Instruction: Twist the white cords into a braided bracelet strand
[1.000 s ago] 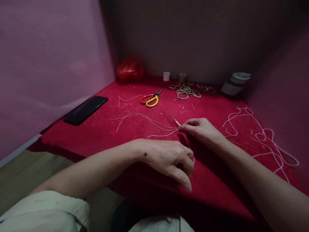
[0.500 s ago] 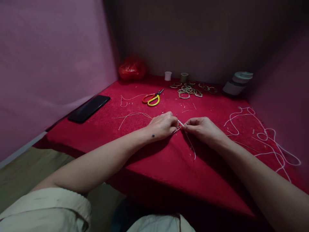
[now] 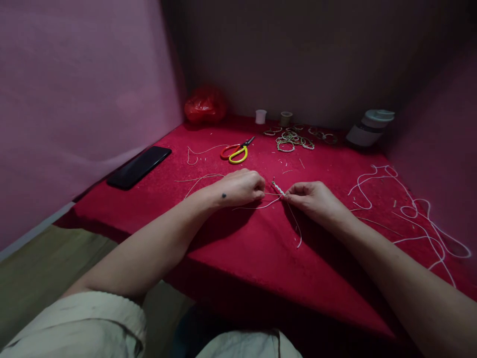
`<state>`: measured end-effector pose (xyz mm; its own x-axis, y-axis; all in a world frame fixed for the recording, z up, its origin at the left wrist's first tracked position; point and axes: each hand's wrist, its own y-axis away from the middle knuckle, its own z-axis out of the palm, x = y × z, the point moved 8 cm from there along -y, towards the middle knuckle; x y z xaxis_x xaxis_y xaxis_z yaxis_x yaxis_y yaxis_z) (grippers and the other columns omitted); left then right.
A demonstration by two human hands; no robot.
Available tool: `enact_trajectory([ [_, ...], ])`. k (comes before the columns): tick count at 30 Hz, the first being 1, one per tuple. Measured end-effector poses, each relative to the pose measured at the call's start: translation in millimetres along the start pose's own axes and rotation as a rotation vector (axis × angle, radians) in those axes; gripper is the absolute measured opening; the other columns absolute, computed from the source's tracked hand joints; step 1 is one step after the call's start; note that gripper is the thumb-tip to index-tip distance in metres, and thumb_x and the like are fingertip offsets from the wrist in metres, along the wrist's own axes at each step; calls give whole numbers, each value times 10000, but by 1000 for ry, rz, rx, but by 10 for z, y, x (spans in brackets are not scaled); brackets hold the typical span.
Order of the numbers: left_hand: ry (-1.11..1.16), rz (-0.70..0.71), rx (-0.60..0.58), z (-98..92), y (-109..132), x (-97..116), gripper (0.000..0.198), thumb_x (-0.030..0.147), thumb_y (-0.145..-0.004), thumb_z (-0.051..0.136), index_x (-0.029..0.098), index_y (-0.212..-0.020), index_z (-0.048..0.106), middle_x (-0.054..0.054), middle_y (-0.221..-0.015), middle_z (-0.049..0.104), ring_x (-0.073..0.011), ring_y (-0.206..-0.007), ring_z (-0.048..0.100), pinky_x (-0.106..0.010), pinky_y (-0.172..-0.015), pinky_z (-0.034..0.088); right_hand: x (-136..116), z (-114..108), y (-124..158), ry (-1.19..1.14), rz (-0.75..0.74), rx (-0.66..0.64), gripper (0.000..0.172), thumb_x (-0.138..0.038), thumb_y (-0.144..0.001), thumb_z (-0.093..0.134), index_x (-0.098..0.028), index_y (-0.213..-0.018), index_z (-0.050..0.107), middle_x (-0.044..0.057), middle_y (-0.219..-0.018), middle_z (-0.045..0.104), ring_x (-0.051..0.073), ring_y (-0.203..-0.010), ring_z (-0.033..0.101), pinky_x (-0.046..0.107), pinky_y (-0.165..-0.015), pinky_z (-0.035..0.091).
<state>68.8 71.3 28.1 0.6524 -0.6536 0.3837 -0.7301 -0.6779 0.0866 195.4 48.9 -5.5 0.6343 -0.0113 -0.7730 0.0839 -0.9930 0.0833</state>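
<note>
A short white braided cord (image 3: 278, 188) lies slantwise between my hands above the red cloth. My right hand (image 3: 311, 196) pinches its near end between thumb and fingertips. My left hand (image 3: 244, 188) is closed to the left of it, gripping a thin thread (image 3: 273, 193) that runs taut across to the right fingertips. Below that thread a loose white strand (image 3: 253, 207) curves leftward from the pinch. Another strand (image 3: 296, 226) hangs down from the right fingertips onto the cloth.
Scissors (image 3: 238, 153) with red and yellow handles lie beyond my left hand. Braided loops (image 3: 292, 141), two spools (image 3: 261, 117), a lidded jar (image 3: 368, 128) and a red plastic bag (image 3: 204, 105) stand at the back. A phone (image 3: 139, 167) is left, tangled white cord (image 3: 425, 219) right.
My left hand has moved left, away from the braid, drawing the thin thread out straight. More of the braid shows now. The right hand keeps its pinch in nearly the same place.
</note>
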Motion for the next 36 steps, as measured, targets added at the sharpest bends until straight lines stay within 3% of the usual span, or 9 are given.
enact_trajectory([
  [3, 81, 42, -56, 21, 10, 34, 187, 231, -743, 472, 145, -700, 632, 3, -600, 554, -78, -537, 431, -218, -530, 283, -54, -46, 50, 128, -83, 98, 167, -284, -750, 540, -153, -708, 636, 10, -589, 558, 114, -541, 467, 235, -511, 338],
  [6, 171, 22, -26, 26, -7, 36, 210, 244, -755, 460, 129, -688, 623, 12, -555, 526, -70, -512, 417, -214, -513, 275, -228, -121, 185, 333, -238, 293, 159, -273, -764, 541, -174, -830, 647, 36, -738, 597, 130, -614, 513, 242, -550, 350],
  [8, 214, -5, -2, 37, -20, 21, 222, 254, -761, 453, 125, -673, 613, 12, -536, 521, -73, -504, 418, -217, -502, 271, -359, -85, 274, 477, -349, 344, 157, -273, -782, 537, -196, -849, 656, 46, -830, 591, 127, -637, 517, 240, -548, 337],
  [13, 285, -5, 54, 27, -24, 20, 237, 280, -763, 458, 129, -631, 585, 15, -534, 514, -76, -509, 421, -217, -491, 269, -473, 214, 285, 762, -489, 146, 228, -310, -859, 448, -247, -855, 667, 37, -826, 566, 118, -598, 497, 246, -479, 245],
  [18, 333, -7, 101, -21, -15, 29, 220, 259, -768, 453, 129, -669, 601, 16, -550, 517, -76, -525, 427, -214, -504, 290, -454, 326, 172, 942, -460, 79, 271, -274, -887, 362, -192, -935, 616, 69, -885, 581, 131, -563, 480, 276, -465, 186],
  [28, 399, -53, 82, -25, 14, 45, 254, 268, -810, 412, 124, -703, 592, -10, -572, 570, -75, -485, 469, -201, -467, 332, -315, 183, 86, 628, -278, 171, 139, -229, -787, 455, -167, -723, 561, 47, -747, 562, 145, -645, 518, 256, -560, 327],
  [36, 445, -175, 25, 127, -3, -26, 284, 160, -790, 360, 123, -1014, 530, 14, -524, 566, -77, -364, 454, -195, -410, 351, -274, 103, 87, 447, -251, 190, 96, -204, -736, 469, -174, -677, 538, 35, -660, 567, 138, -583, 489, 246, -561, 333],
])
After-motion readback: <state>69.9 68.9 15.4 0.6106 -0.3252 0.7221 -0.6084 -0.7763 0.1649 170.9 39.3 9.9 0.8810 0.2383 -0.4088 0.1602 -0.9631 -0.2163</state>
